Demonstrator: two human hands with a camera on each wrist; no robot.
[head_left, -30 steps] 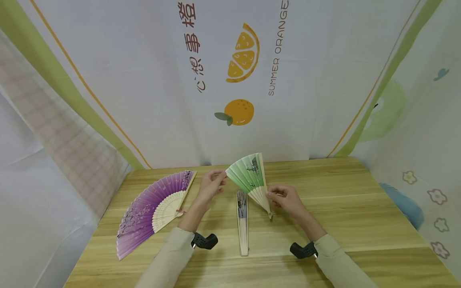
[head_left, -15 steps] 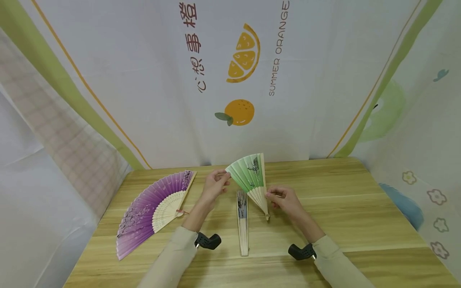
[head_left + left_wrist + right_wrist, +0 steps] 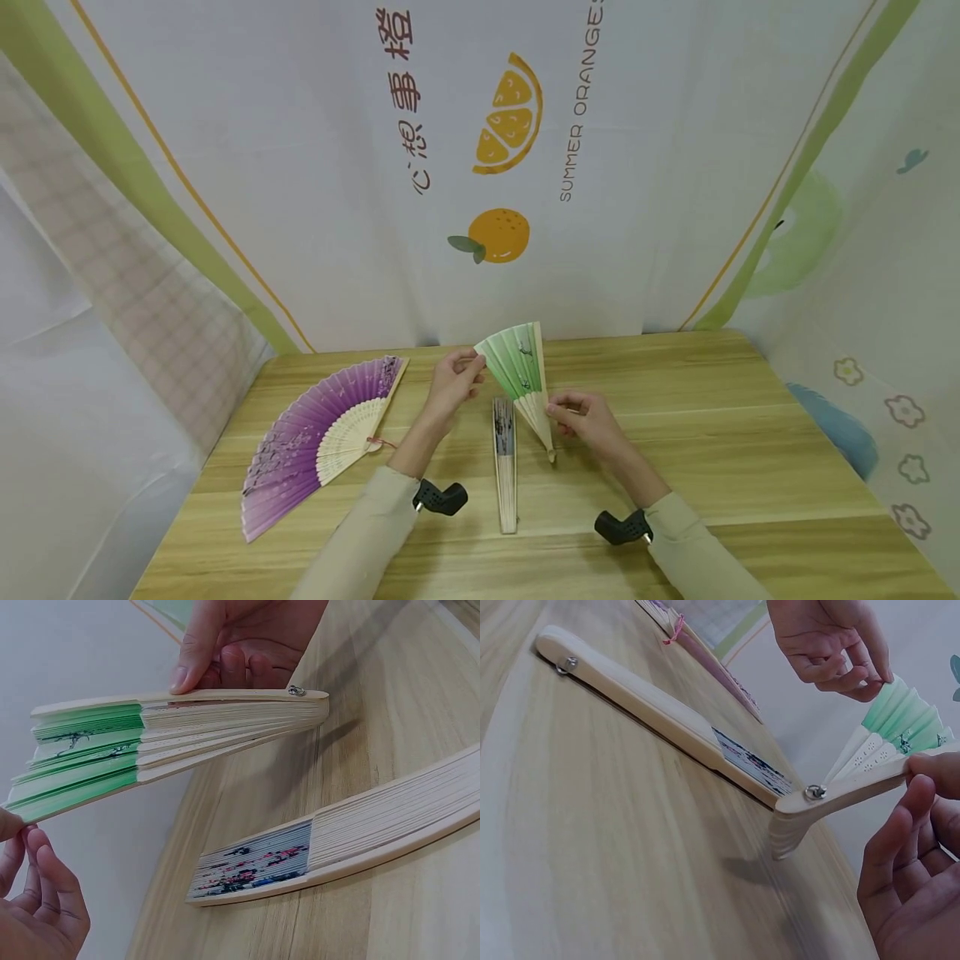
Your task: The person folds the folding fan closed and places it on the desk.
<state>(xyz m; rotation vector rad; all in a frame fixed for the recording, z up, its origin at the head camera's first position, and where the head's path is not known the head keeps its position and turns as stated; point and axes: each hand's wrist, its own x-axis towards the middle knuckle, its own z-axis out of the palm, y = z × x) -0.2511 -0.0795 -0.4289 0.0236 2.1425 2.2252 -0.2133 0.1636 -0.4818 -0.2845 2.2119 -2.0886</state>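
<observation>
A white cloth (image 3: 637, 208) printed with oranges is hanging behind the closed blue-grey folding fan (image 3: 506, 479). A wood-grained table (image 3: 712, 442) is stretching out beneath that closed fan, and the purple folding fan (image 3: 311, 437) is lying spread open well to its left. The green folding fan (image 3: 517, 371), partly opened, is being held above the table, just beyond and to the right of the closed fan's patterned end. To the closed fan's right, the right hand's (image 3: 588, 419) thumb and fingers are pinching the green fan's guard stick; to its left, the left hand's (image 3: 448, 389) are pinching the pleated leaf's corner. A red cord (image 3: 382, 442) is trailing from the purple fan's pivot, left of the closed fan.
</observation>
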